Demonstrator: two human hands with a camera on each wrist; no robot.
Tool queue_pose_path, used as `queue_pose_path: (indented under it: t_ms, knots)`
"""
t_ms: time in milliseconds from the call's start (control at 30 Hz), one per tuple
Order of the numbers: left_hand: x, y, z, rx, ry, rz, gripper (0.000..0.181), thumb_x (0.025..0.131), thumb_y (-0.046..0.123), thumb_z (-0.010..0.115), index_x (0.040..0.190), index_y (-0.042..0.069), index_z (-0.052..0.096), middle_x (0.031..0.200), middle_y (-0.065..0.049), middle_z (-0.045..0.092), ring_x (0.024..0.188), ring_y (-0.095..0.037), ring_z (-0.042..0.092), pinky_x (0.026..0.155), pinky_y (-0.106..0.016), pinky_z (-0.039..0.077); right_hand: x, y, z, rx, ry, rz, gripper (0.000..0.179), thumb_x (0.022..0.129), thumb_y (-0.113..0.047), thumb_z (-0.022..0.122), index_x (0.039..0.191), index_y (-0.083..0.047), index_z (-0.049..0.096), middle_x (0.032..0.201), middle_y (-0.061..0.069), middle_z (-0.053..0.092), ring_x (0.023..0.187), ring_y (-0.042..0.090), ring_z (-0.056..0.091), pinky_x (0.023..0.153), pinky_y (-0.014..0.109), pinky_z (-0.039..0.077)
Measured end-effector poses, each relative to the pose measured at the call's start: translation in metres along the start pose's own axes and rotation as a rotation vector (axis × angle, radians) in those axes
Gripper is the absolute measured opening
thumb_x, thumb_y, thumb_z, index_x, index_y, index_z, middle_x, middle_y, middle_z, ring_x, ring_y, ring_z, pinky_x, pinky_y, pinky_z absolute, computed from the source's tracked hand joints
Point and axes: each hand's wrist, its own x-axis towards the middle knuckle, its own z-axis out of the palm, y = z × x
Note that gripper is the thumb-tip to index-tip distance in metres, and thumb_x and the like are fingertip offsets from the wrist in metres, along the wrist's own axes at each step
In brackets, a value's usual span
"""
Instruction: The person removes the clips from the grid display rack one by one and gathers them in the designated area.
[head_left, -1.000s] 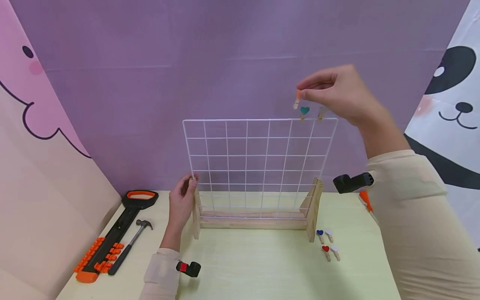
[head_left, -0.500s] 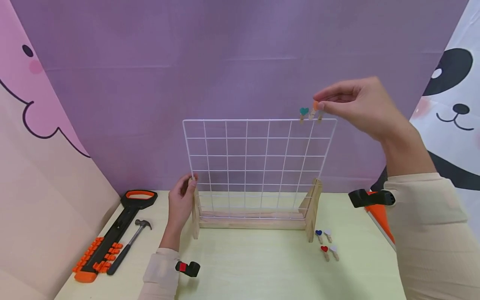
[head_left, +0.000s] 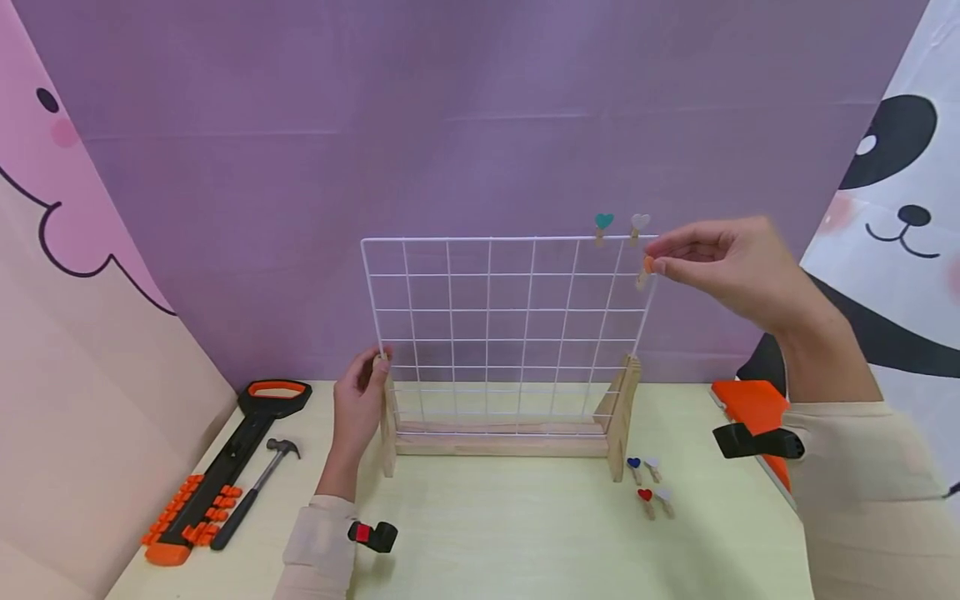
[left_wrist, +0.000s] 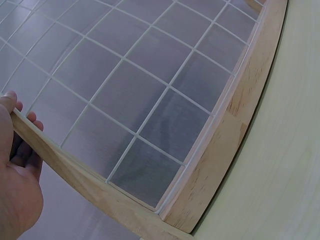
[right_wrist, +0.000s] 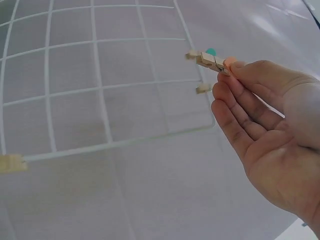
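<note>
A white wire grid [head_left: 487, 310] stands upright in a wooden stand [head_left: 502, 445]. My left hand [head_left: 358, 404] holds the stand's left post [left_wrist: 55, 157] at its top, by the grid's left edge. My right hand [head_left: 738, 267] pinches a small wooden clothespin with an orange top [right_wrist: 214, 62] between thumb and index finger. In the head view this clothespin is in front of the grid's upper right corner; whether it touches the wire I cannot tell. Clipped along the top wire are a teal-heart clothespin [head_left: 604, 222] and a white-heart clothespin [head_left: 640, 222].
Right of the stand lie a blue-heart clothespin [head_left: 634, 468], a red-heart clothespin [head_left: 646, 502] and two pale-heart clothespins [head_left: 663, 502]. A hammer [head_left: 258, 490] and a black-and-orange tool holder [head_left: 232, 462] lie at left. An orange flat object [head_left: 750, 402] is partly behind the right arm.
My right hand has carried the orange clothespin rightward, then down, from above the top wire to the grid's upper right corner. The left hand keeps its hold on the post.
</note>
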Motion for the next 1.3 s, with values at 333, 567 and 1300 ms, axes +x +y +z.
queue_pose_path:
  t_ms: [333, 567, 1300]
  knots:
    - [0.0, 0.001, 0.002, -0.045, -0.011, 0.019, 0.034, 0.105, 0.015, 0.061, 0.135, 0.0, 0.063, 0.137, -0.024, 0.066, 0.116, 0.004, 0.063, 0.103, -0.009, 0.047, -0.026, 0.032, 0.02, 0.038, -0.047, 0.039, 0.026, 0.097, -0.021, 0.073, 0.121, -0.01, 0.075, 0.1, -0.012, 0.079, 0.093, 0.0, 0.072, 0.083, 0.008, 0.055]
    - [0.0, 0.001, 0.001, -0.012, -0.017, -0.027, 0.036, 0.105, 0.019, 0.06, 0.137, 0.002, 0.062, 0.139, -0.018, 0.066, 0.118, 0.003, 0.061, 0.104, -0.007, 0.045, -0.049, 0.057, 0.033, 0.062, -0.053, 0.046, 0.024, 0.097, -0.017, 0.073, 0.119, -0.008, 0.075, 0.1, -0.014, 0.077, 0.092, 0.0, 0.071, 0.081, 0.01, 0.056]
    - [0.0, 0.001, 0.0, 0.007, -0.016, -0.026, 0.035, 0.105, 0.02, 0.06, 0.137, 0.005, 0.063, 0.139, -0.015, 0.066, 0.123, -0.007, 0.061, 0.103, -0.007, 0.046, -0.122, 0.147, 0.073, 0.135, -0.095, 0.15, 0.027, 0.098, -0.018, 0.073, 0.12, -0.004, 0.073, 0.103, -0.009, 0.078, 0.091, 0.001, 0.073, 0.08, 0.014, 0.058]
